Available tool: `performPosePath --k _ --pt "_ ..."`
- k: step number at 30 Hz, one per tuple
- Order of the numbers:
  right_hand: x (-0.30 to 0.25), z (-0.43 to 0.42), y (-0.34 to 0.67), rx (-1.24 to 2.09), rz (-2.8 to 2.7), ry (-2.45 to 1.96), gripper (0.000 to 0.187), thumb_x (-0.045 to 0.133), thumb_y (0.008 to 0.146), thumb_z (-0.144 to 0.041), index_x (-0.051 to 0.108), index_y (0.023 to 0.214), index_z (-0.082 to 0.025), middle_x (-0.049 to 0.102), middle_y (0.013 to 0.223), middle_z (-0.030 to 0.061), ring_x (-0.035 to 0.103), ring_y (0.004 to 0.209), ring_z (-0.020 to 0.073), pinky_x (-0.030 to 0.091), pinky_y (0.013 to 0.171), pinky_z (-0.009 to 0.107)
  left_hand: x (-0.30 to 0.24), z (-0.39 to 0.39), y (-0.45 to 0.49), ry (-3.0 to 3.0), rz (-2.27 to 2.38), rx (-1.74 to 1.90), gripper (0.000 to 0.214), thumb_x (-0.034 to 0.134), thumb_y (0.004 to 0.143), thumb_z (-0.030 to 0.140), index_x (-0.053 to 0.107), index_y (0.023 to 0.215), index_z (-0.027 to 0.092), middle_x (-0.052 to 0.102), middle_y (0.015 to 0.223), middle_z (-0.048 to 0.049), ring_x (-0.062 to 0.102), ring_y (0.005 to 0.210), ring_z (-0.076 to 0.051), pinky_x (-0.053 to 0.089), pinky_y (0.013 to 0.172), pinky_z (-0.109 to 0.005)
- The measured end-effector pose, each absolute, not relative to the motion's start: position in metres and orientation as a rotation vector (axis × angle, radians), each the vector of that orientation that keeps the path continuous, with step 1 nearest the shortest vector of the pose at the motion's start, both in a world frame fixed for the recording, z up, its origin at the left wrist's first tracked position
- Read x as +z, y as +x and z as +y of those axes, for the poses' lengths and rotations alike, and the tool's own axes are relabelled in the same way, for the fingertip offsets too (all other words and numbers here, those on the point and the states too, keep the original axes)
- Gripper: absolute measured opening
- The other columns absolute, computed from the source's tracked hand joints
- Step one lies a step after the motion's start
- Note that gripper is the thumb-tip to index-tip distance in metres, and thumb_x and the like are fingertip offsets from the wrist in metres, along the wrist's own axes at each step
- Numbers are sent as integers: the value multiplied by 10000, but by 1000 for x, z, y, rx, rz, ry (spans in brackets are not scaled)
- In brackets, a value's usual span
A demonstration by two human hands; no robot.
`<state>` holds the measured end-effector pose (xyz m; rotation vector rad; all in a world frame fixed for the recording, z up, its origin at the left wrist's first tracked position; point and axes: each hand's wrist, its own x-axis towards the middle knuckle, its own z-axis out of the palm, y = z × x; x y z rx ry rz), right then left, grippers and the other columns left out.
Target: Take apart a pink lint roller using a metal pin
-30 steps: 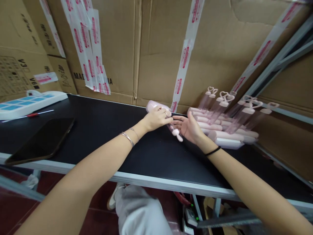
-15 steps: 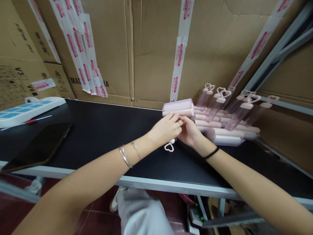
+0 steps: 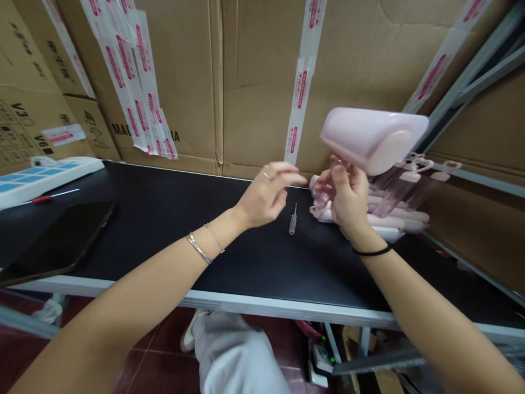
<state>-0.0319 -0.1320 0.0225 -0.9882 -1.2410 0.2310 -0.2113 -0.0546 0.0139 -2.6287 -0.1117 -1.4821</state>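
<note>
My right hand (image 3: 348, 197) is closed round the clear handle of a pale pink lint roller (image 3: 371, 139) and holds it up above the black table (image 3: 172, 219), its pink cover tilted to the right. My left hand (image 3: 264, 194) hovers just left of it with fingers loosely curled and apart, holding nothing. A small clear-handled screwdriver (image 3: 292, 220) lies on the table between the two hands. Behind my right hand is a pile of pink rollers with heart-ended clear handles (image 3: 404, 189).
A dark phone (image 3: 57, 235) lies near the table's front left edge. A white and blue power strip (image 3: 39, 178) sits at the far left. Taped cardboard boxes (image 3: 246, 82) wall off the back, and a metal rack (image 3: 471, 60) stands at the right.
My right hand has lifted the pink roller up off the table and to the right. My left hand has let go of it and drawn back left. The small screwdriver now shows on the table.
</note>
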Motion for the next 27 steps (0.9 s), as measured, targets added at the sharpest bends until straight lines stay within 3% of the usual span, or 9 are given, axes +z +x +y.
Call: performPosePath --k 5,8,11,14,19,21,23,25,27 --pt "26 -140 -12 -735 -1804 -1591 286 500 877 -357 586 1077 -172 624 950 111 593 843 242 397 673 324 13 -31 -217 -3070 -601 -1831 496 278 972 363 176 1427 193 514 1305 -185 597 1055 -206 503 846 -371" --pt "17 -137 -22 -874 -1950 -1764 230 476 889 -337 605 970 -164 647 908 109 600 798 237 311 583 303 6 -32 -214 -3287 -553 -1639 816 593 806 498 167 1427 184 475 1355 -207 549 1157 -275 477 912 -413" --pt "10 -132 -31 -863 -1993 -1878 183 495 866 -316 605 915 -179 675 838 85 596 720 219 224 537 305 -1 -41 -209 -3210 -728 -1573 1051 773 607 448 170 1418 161 405 1411 -230 472 1244 -336 432 976 -474" --pt "11 -127 -26 -859 -2033 -1919 177 482 858 -286 613 917 -183 688 815 83 595 693 213 183 531 307 0 -43 -206 -3199 -806 -1638 936 761 617 363 241 1366 149 455 1365 -218 490 1228 -317 437 977 -465" --pt "15 -125 -2 -876 -1949 -1922 171 471 854 -263 614 859 -168 688 850 105 603 756 221 201 545 298 15 -19 -226 -3294 -883 -1693 695 588 794 365 241 1347 126 534 1281 -232 601 1080 -248 509 862 -400" --pt "13 -125 2 -879 -1958 -1909 164 471 852 -253 613 859 -171 687 846 101 605 760 220 206 548 299 19 -7 -242 -3075 -1196 -1550 798 614 771 372 189 1394 110 478 1343 -256 560 1158 -277 485 906 -414" --pt "10 -124 -1 -871 -2006 -1872 164 467 860 -249 613 888 -178 689 852 93 610 762 215 216 554 299 18 0 -256 -2905 -1426 -1052 944 702 686 369 185 1436 123 427 1396 -267 500 1233 -347 440 959 -469" --pt "7 -123 -6 -843 -2060 -1850 173 457 877 -248 608 929 -182 694 866 90 615 750 208 234 564 299 16 0 -263 -2798 -1569 -500 918 718 665 393 282 1426 125 462 1366 -276 501 1215 -414 418 950 -534" --pt "5 -121 -12 -811 -2119 -1851 179 448 892 -248 601 958 -184 696 872 92 617 734 206 255 577 300 14 -3 -263 -2705 -1609 -308 813 662 720 462 371 1386 99 470 1357 -288 458 1240 -456 375 960 -592"
